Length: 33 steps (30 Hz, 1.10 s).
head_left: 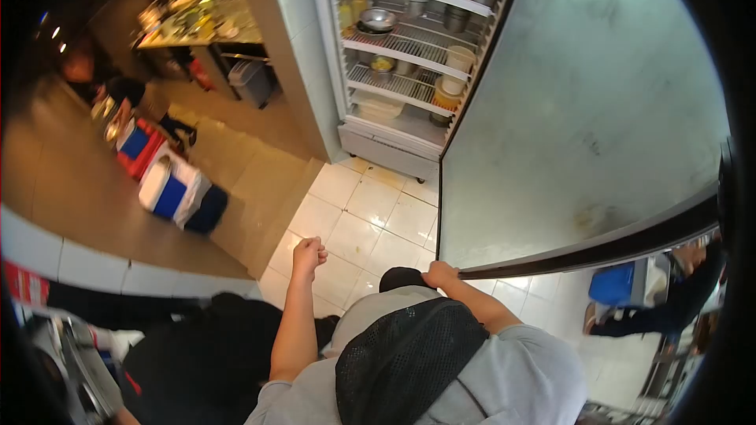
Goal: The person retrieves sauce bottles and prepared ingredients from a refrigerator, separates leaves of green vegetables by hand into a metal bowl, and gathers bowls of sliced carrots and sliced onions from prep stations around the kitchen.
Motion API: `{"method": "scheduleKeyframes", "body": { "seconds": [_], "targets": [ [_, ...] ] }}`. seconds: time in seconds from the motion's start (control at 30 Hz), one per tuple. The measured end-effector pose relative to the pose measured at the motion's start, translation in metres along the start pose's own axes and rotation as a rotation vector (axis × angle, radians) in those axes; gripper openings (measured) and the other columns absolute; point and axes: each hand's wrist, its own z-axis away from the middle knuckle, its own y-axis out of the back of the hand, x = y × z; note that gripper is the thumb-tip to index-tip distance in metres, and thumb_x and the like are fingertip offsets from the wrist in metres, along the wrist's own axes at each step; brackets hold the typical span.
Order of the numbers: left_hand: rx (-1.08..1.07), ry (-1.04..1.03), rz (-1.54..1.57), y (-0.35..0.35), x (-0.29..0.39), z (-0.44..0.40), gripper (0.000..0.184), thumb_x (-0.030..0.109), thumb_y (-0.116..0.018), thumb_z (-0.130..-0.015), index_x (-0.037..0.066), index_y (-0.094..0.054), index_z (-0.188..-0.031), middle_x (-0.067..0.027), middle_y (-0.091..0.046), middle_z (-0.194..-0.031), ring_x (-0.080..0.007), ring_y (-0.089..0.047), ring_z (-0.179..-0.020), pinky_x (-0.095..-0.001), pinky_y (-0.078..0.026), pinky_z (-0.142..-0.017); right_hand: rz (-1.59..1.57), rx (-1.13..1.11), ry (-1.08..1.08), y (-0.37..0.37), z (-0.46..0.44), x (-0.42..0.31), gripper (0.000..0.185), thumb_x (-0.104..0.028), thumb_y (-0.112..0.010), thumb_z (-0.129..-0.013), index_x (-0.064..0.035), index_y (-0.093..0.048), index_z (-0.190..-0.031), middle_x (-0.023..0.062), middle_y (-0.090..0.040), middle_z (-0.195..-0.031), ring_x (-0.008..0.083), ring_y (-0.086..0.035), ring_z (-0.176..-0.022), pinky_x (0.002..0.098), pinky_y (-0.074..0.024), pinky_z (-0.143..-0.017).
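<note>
My left hand (310, 255) is raised in a loose fist above the tiled floor, with nothing visible in it. My right hand (440, 274) is closed on the near edge of the fridge's glass door (579, 126), which stands swung out to the right. Ahead, the open fridge (390, 159) shows wire shelves bearing several metal pots. A metal bowl (378, 20) sits on one shelf, with pale tubs (450, 86) on a lower one. Grey shirt and a piece of black mesh (409, 362) fill the bottom centre.
White cooler boxes with blue sides (167, 189) stand on the left, near a person (130, 94) by a cart. A laden counter (201, 24) is farther back. At right, another person's leg (638, 319) is beside a blue container (612, 285). Black fabric (205, 362) lies close at left.
</note>
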Motion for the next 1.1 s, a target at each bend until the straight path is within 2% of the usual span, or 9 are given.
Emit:
{"method": "scheduleKeyframes", "body": {
  "seconds": [0.07, 0.1, 0.17, 0.3, 0.37, 0.47, 0.73, 0.97, 1.1],
  "targets": [
    [-0.053, -0.126, 0.011, -0.013, 0.026, 0.0, 0.027, 0.025, -0.07, -0.105, 0.002, -0.066, -0.118, -0.0095, -0.071, -0.095, -0.0181, -0.07, -0.075, -0.0331, -0.06, -0.068, -0.123, -0.021, -0.197, -0.017, 0.001, 0.02, 0.068, -0.05, -0.067, -0.094, -0.0058, -0.066, -0.145, 0.0177, -0.062, -0.155, 0.038, -0.059, -0.142, 0.0707, -0.039, -0.116],
    [-0.059, -0.222, -0.019, -0.027, 0.107, -0.079, 0.027, 0.025, -0.07, -0.105, 0.002, -0.066, -0.118, -0.0095, -0.071, -0.095, -0.0181, -0.07, -0.075, -0.0331, -0.06, -0.068, -0.21, 0.125, -0.179, 0.042, -0.073, -0.021, 0.061, -0.05, -0.069, -0.092, -0.0046, -0.074, -0.133, 0.0212, -0.07, -0.143, 0.0389, -0.065, -0.136, 0.0658, -0.0481, -0.109],
    [-0.219, -0.267, -0.058, -0.026, 0.1, -0.102, 0.026, 0.025, -0.068, -0.105, 0.002, -0.067, -0.117, -0.0091, -0.071, -0.093, -0.0173, -0.071, -0.076, -0.0322, -0.06, -0.067, -0.257, 0.169, -0.066, -0.005, -0.137, 0.003, 0.054, -0.05, -0.07, -0.091, -0.0023, -0.08, -0.116, 0.0233, -0.078, -0.118, 0.0354, -0.076, -0.115, 0.0525, -0.0586, -0.097],
    [-0.295, -0.016, -0.263, -0.041, 0.093, -0.155, 0.024, 0.024, -0.068, -0.106, 0.003, -0.069, -0.116, -0.0095, -0.074, -0.097, -0.0197, -0.074, -0.079, -0.034, -0.062, -0.069, -0.577, -0.064, -0.139, 0.059, -0.199, -0.025, 0.051, -0.049, -0.072, -0.09, 0.0, -0.081, -0.101, 0.023, -0.08, -0.096, 0.0321, -0.08, -0.087, 0.0433, -0.062, -0.083],
    [-0.278, 0.051, -0.251, -0.045, 0.11, -0.17, 0.025, 0.025, -0.068, -0.106, 0.003, -0.069, -0.117, -0.0102, -0.074, -0.099, -0.0203, -0.074, -0.081, -0.0343, -0.062, -0.069, -0.548, 0.217, 0.164, 0.082, -0.244, -0.038, 0.051, -0.047, -0.071, -0.092, 0.0024, -0.08, -0.1, 0.0209, -0.079, -0.091, 0.0295, -0.076, -0.073, 0.0433, -0.061, -0.079],
    [-0.239, 0.084, -0.215, -0.035, 0.147, -0.21, 0.029, 0.028, -0.068, -0.107, 0.002, -0.068, -0.119, -0.0115, -0.074, -0.102, -0.021, -0.075, -0.083, -0.0345, -0.063, -0.069, -0.56, 0.431, 0.351, 0.185, -0.288, -0.1, 0.045, -0.045, -0.073, -0.094, -0.0006, -0.079, -0.099, 0.024, -0.078, -0.096, 0.0381, -0.076, -0.092, 0.0471, -0.0586, -0.082],
    [-0.11, -0.019, -0.113, -0.029, 0.265, -0.318, 0.029, 0.028, -0.068, -0.107, 0.001, -0.067, -0.119, -0.0083, -0.07, -0.096, -0.0181, -0.072, -0.082, -0.0336, -0.062, -0.072, -0.874, 0.695, 0.886, 0.494, -0.285, -0.282, 0.044, -0.025, -0.072, -0.098, -0.0026, -0.068, -0.136, 0.0185, -0.076, -0.103, 0.0353, -0.073, -0.088, 0.0449, -0.0577, -0.082],
    [-0.318, -0.211, -0.133, -0.128, 0.38, -0.409, 0.023, 0.024, -0.068, -0.107, 0.001, -0.068, -0.113, -0.0073, -0.071, -0.097, -0.017, -0.071, -0.081, -0.0313, -0.06, -0.077, -0.562, 1.107, 0.63, 0.629, -0.327, -0.336, 0.051, -0.024, -0.073, -0.096, -0.0081, -0.063, -0.144, 0.021, -0.075, -0.111, 0.0399, -0.074, -0.096, 0.0508, -0.0592, -0.083],
    [-0.502, -0.541, -0.243, -0.184, 0.471, -0.446, 0.025, 0.019, -0.071, -0.105, -0.001, -0.067, -0.12, -0.0053, -0.07, -0.099, -0.0149, -0.068, -0.085, -0.03, -0.058, -0.079, -0.443, 1.211, 0.381, 0.656, -0.356, -0.343, 0.041, -0.033, -0.077, -0.095, -0.0109, -0.071, -0.129, 0.0194, -0.075, -0.108, 0.044, -0.073, -0.091, 0.055, -0.0592, -0.078]
  ]
}}
